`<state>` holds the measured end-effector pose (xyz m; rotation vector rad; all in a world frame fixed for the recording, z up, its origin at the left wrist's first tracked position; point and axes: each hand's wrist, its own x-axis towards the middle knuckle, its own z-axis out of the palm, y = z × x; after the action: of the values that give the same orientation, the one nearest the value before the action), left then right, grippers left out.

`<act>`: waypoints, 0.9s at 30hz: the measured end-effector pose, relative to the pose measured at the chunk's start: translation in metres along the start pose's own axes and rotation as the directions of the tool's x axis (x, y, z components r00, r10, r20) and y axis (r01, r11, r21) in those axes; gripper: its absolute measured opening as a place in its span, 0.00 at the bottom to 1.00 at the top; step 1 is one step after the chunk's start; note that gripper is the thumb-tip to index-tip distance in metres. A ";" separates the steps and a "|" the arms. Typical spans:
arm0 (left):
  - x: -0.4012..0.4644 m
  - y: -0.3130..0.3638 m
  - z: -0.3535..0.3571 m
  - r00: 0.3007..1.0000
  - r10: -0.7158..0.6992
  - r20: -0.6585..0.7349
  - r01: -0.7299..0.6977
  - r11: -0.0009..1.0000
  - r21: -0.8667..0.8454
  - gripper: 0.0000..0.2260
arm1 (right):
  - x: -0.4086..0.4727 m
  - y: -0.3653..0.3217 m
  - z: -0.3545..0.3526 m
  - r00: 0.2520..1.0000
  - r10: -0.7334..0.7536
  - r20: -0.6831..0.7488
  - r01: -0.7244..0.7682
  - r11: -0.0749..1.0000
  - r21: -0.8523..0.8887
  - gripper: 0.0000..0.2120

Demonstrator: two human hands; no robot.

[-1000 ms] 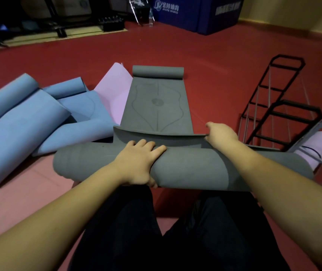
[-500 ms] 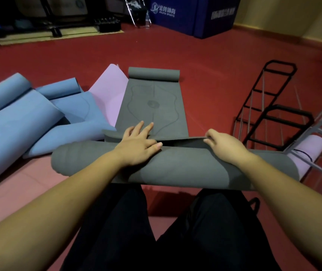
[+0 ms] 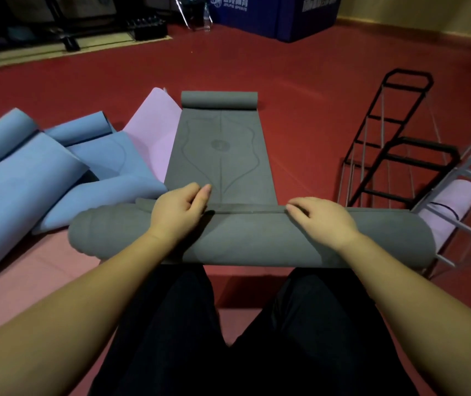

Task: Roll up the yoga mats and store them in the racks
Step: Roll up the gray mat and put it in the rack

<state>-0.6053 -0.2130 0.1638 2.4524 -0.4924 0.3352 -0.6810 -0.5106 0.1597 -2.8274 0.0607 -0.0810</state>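
A grey yoga mat (image 3: 220, 155) lay stretched lengthwise on the red floor (image 3: 300, 81), running away from the person, with a faint curved outline and a small round emblem printed on its face; its far end was curled into a short roll, and its near end was being turned over into a narrow fold just in front of the person's knees. That near edge sat on top of a second grey mat (image 3: 257, 241), a fat, already rolled one lying crosswise, its rounded ends sticking out well past both wrists. The left hand (image 3: 178, 212) rested on the fold with its fingers curled and the thumb pinching the edge of the stretched mat; the right hand (image 3: 320, 218) lay knuckles-up with its fingertips bent down onto the same edge, gripping it. Both forearms were bare and reached forward over dark trousers (image 3: 243, 338). To the left lay several loosely rolled blue mats (image 3: 28, 178) overlapping one another, and a pink mat (image 3: 157, 130) partly tucked under the grey one. To the right stood a black wire rack (image 3: 394, 144), and beside it a grey metal rack (image 3: 468, 178) holding a rolled pink mat (image 3: 451, 201). A blue padded block (image 3: 280, 12) with white lettering stood at the back, near a yellowish wall (image 3: 417, 10).
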 end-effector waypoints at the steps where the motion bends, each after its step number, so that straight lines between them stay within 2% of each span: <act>1: 0.001 0.003 0.000 0.999 0.033 0.010 -0.034 0.998 0.060 0.26 | 0.001 -0.001 0.000 1.000 0.000 -0.016 0.000 1.000 0.005 0.19; 4: 0.011 0.013 0.006 0.984 0.130 0.121 -0.160 0.945 0.285 0.21 | 0.004 -0.001 -0.002 0.999 0.023 -0.023 -0.022 1.000 0.008 0.18; 7: 0.021 0.032 0.016 0.968 0.175 0.180 -0.231 0.901 0.368 0.23 | 0.006 -0.001 0.001 0.999 0.032 -0.015 -0.032 0.999 0.003 0.19; 8: 0.026 0.043 0.022 0.968 0.155 0.198 -0.221 0.900 0.376 0.25 | 0.006 0.000 0.002 0.999 0.038 -0.021 -0.038 0.999 -0.001 0.19; 10: 0.037 0.060 0.038 0.947 -0.003 0.322 -0.130 0.912 0.389 0.25 | 0.007 0.001 0.003 0.999 0.042 -0.030 -0.042 0.999 0.002 0.19; 12: 0.043 0.070 0.053 0.856 -0.162 0.491 -0.045 0.923 0.381 0.29 | 0.005 0.003 0.004 0.999 0.044 -0.032 -0.044 0.999 0.011 0.18; 13: 0.043 0.071 0.059 0.823 -0.192 0.535 -0.040 0.920 0.391 0.32 | 0.005 0.004 0.005 0.998 0.046 -0.030 -0.045 0.999 0.017 0.18; 14: 0.040 0.070 0.064 0.821 -0.190 0.539 -0.057 0.911 0.408 0.33 | 0.004 0.005 0.006 0.998 0.052 -0.033 -0.051 0.998 0.021 0.18; 15: 0.038 0.069 0.067 0.840 -0.170 0.515 -0.077 0.903 0.423 0.33 | 0.001 0.006 0.008 0.995 0.065 -0.070 -0.062 0.997 0.037 0.17; 17: 0.034 0.066 0.070 0.879 -0.133 0.458 -0.094 0.893 0.441 0.33 | -0.014 0.002 0.013 0.954 0.094 -0.284 -0.044 0.983 0.178 0.14; 19: 0.035 0.064 0.069 0.891 -0.131 0.434 -0.083 0.895 0.439 0.32 | -0.039 -0.011 0.024 0.845 0.186 -0.502 0.030 0.921 0.390 0.15; 20: 0.038 0.063 0.068 0.893 -0.140 0.428 -0.070 0.896 0.438 0.32 | -0.054 -0.024 0.032 0.798 0.278 -0.535 0.050 0.854 0.518 0.15; 21: 0.040 0.060 0.068 0.891 -0.156 0.426 -0.052 0.897 0.439 0.32 | -0.069 -0.039 0.044 0.782 0.410 -0.470 0.028 0.730 0.683 0.15; 22: 0.043 0.058 0.068 0.891 -0.167 0.422 -0.039 0.898 0.437 0.32 | -0.080 -0.054 0.054 0.782 0.548 -0.298 -0.045 0.525 0.850 0.15; 23: 0.044 0.056 0.069 0.889 -0.176 0.423 -0.030 0.899 0.436 0.33 | -0.086 -0.065 0.064 0.767 0.640 -0.040 -0.150 0.240 0.959 0.14; 24: 0.046 0.056 0.069 0.887 -0.183 0.424 -0.023 0.900 0.436 0.33 | -0.085 -0.070 0.076 0.721 0.647 0.248 -0.271 -0.067 0.960 0.13; 25: 0.047 0.056 0.070 0.884 -0.186 0.430 -0.020 0.902 0.432 0.33 | -0.083 -0.071 0.088 0.653 0.580 0.488 -0.370 -0.318 0.873 0.12; 26: 0.048 0.056 0.070 0.882 -0.191 0.430 -0.013 0.904 0.428 0.33 | -0.080 -0.069 0.096 0.590 0.497 0.637 -0.422 -0.483 0.767 0.12; 27: 0.048 0.057 0.070 0.882 -0.198 0.427 -0.005 0.904 0.428 0.33 | -0.075 -0.067 0.101 0.548 0.449 0.706 -0.419 -0.582 0.696 0.13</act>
<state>-0.5774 -0.3117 0.1550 2.9815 -0.5283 -0.2298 -0.7474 -0.4122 0.0803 -0.6878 0.9757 0.0749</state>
